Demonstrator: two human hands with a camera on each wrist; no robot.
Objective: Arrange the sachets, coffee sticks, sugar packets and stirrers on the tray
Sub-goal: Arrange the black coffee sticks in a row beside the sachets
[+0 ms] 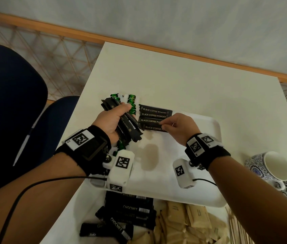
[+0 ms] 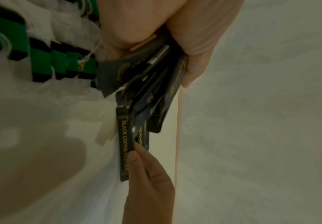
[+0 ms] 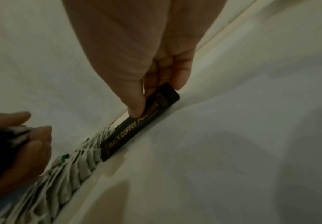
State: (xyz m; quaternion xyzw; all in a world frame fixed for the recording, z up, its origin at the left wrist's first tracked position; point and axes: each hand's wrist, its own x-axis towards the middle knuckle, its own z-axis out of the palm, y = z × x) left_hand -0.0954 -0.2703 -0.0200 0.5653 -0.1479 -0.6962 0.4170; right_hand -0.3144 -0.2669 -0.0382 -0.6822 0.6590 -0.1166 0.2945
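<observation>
The white tray (image 1: 207, 194) lies bare across its middle and right side, leaving free room there. Its far left corner is crowded by a row of green-tagged tea sachets (image 1: 131, 101) and four black coffee powder sticks (image 1: 154, 115), with the left hand (image 1: 112, 120) and its bundle of sticks (image 1: 130, 128) above. Along the near rim, chocolate sticks (image 1: 130, 207), brown sugar packets (image 1: 188, 217) and wooden stirrers (image 1: 236, 226) block the table, and blue-patterned cups (image 1: 269, 166) stand at the right.

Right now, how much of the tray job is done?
Early. Tea sachets and three coffee sticks lie on the tray. The right hand sets a fourth stick; the left hand grips more. Sugar packets and stirrers wait.
</observation>
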